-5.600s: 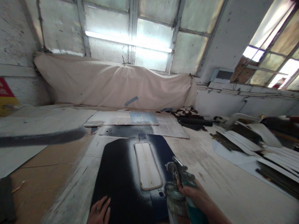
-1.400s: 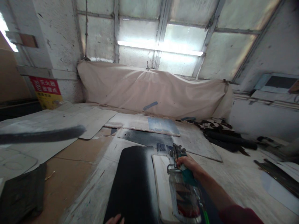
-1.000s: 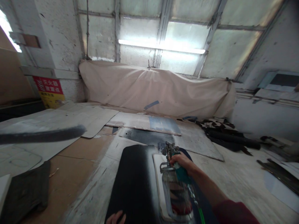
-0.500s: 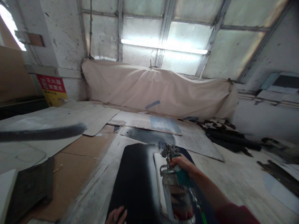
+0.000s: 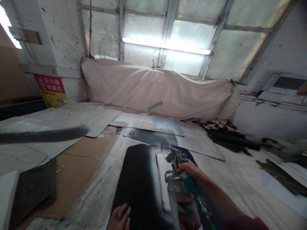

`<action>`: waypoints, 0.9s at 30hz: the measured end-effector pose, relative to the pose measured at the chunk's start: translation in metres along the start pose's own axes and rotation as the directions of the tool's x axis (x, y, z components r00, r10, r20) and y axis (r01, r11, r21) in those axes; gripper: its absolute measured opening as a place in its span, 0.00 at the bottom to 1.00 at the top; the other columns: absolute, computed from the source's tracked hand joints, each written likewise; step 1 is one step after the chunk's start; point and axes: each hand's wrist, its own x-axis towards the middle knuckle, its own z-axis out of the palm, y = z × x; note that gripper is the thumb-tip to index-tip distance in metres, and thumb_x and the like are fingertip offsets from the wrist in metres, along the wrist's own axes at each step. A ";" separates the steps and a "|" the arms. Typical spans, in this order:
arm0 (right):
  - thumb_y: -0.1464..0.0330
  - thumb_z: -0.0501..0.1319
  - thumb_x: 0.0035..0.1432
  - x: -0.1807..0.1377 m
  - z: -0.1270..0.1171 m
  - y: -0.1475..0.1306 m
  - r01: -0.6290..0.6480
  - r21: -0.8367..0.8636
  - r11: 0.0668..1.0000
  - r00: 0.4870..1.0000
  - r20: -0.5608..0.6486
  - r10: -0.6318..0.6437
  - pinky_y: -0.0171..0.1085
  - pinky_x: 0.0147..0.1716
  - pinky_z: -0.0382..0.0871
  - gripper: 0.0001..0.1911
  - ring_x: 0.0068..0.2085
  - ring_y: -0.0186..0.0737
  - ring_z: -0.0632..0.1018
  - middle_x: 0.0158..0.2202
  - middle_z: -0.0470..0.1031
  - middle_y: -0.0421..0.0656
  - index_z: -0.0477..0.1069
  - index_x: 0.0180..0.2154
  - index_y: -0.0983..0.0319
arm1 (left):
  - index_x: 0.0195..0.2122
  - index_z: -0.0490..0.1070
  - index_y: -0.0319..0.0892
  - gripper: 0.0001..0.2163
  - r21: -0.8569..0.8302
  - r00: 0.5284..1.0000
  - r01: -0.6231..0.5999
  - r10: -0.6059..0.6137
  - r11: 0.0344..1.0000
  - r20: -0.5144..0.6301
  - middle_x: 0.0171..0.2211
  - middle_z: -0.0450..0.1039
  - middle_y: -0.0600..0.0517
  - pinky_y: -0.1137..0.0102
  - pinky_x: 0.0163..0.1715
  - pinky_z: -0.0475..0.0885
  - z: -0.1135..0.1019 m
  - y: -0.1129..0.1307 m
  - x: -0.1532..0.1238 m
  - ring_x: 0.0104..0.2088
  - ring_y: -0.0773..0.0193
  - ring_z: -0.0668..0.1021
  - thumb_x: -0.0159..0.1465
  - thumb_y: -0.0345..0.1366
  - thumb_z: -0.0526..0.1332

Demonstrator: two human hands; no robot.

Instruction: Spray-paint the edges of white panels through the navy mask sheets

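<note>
A spray gun (image 5: pixel 177 156) with a teal handle and a metal cup (image 5: pixel 181 195) hanging below is gripped in my right hand (image 5: pixel 190 171), fingers wrapped around the handle. Its nozzle points left and away, above a large dark panel (image 5: pixel 136 175). The panel looks black on the left and dark blue on the right. A white, round-cornered flat piece (image 5: pixel 161 166) lies on it, partly hidden by the gun, with a pale hazy band along its left side. My left hand (image 5: pixel 120 217) rests at the panel's near left edge, fingers slightly bent and apart.
Brown cardboard (image 5: pixel 79 166) and pale sheets (image 5: pixel 103 119) cover the surface at left, with a dark flat piece (image 5: pixel 33 188). A grey-stained board (image 5: pixel 151 135) lies beyond the panel. Dark rolled material (image 5: pixel 232 140) sits at right. A beige cloth (image 5: pixel 134 86) hangs behind.
The camera view has shifted slightly. The spray gun stays over the white piece, moved only a little. My left hand shows slightly more, still at the panel's edge.
</note>
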 end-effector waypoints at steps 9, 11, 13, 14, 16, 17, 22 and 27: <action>0.72 0.54 0.28 -0.025 0.007 -0.001 0.008 0.016 1.000 1.000 -0.024 -0.007 0.33 0.19 0.53 0.04 0.18 0.31 0.62 0.14 0.63 0.37 0.66 0.15 0.64 | 0.42 0.72 0.47 0.13 -0.031 0.993 0.040 -0.043 0.999 -0.107 0.41 0.76 0.50 0.72 0.36 0.76 -0.005 0.005 0.004 0.39 0.61 0.77 0.60 0.40 0.54; 0.72 0.54 0.28 -0.031 0.008 -0.001 0.012 0.008 1.000 0.999 -0.029 -0.012 0.33 0.20 0.54 0.04 0.19 0.31 0.62 0.15 0.63 0.37 0.66 0.15 0.64 | 0.43 0.72 0.47 0.13 -0.042 0.995 0.053 -0.056 0.998 -0.083 0.41 0.76 0.51 0.71 0.37 0.76 -0.007 0.007 0.005 0.40 0.61 0.77 0.60 0.40 0.54; 0.72 0.54 0.29 -0.036 0.008 0.002 0.025 0.004 1.000 0.999 -0.028 -0.025 0.33 0.20 0.54 0.04 0.19 0.31 0.62 0.15 0.62 0.37 0.66 0.16 0.64 | 0.43 0.72 0.48 0.13 -0.061 0.996 0.068 -0.071 0.996 -0.049 0.42 0.76 0.51 0.71 0.38 0.76 -0.010 0.008 0.005 0.41 0.61 0.77 0.60 0.40 0.54; 0.72 0.54 0.30 -0.038 0.008 0.005 0.032 0.002 0.999 0.999 -0.025 -0.032 0.33 0.20 0.54 0.04 0.19 0.31 0.62 0.15 0.62 0.37 0.66 0.16 0.64 | 0.43 0.72 0.48 0.13 -0.069 0.996 0.079 -0.081 0.994 -0.035 0.42 0.75 0.51 0.70 0.38 0.76 -0.011 0.009 0.005 0.41 0.61 0.77 0.60 0.40 0.54; 0.71 0.54 0.31 -0.040 0.007 0.011 0.047 0.002 0.999 0.999 -0.016 -0.047 0.33 0.20 0.53 0.03 0.20 0.31 0.61 0.16 0.62 0.36 0.65 0.17 0.63 | 0.43 0.72 0.47 0.13 -0.081 0.994 0.105 -0.107 0.991 -0.014 0.42 0.75 0.50 0.70 0.39 0.76 -0.013 0.011 0.005 0.42 0.61 0.77 0.60 0.40 0.54; 0.71 0.54 0.31 -0.041 0.007 0.015 0.053 0.001 0.999 0.998 -0.014 -0.053 0.34 0.21 0.53 0.04 0.20 0.31 0.61 0.16 0.62 0.36 0.65 0.17 0.63 | 0.43 0.72 0.47 0.13 -0.088 0.993 0.116 -0.117 0.989 -0.008 0.42 0.75 0.50 0.70 0.39 0.76 -0.013 0.011 0.005 0.42 0.61 0.76 0.60 0.39 0.54; 0.71 0.54 0.30 -0.046 0.008 0.025 0.078 -0.004 0.997 0.997 -0.004 -0.078 0.34 0.21 0.53 0.06 0.21 0.32 0.62 0.17 0.62 0.37 0.66 0.18 0.65 | 0.44 0.72 0.47 0.13 -0.103 0.988 0.152 -0.151 0.983 0.012 0.43 0.75 0.50 0.68 0.40 0.76 -0.013 0.014 0.006 0.43 0.60 0.76 0.60 0.40 0.53; 0.72 0.54 0.31 -0.052 0.012 0.031 0.099 0.021 0.995 0.995 -0.011 -0.099 0.34 0.22 0.53 0.06 0.21 0.31 0.62 0.17 0.62 0.37 0.66 0.18 0.65 | 0.43 0.73 0.48 0.13 -0.132 0.982 0.186 -0.184 0.974 0.034 0.43 0.75 0.51 0.67 0.41 0.76 -0.013 0.015 0.004 0.43 0.60 0.76 0.60 0.39 0.53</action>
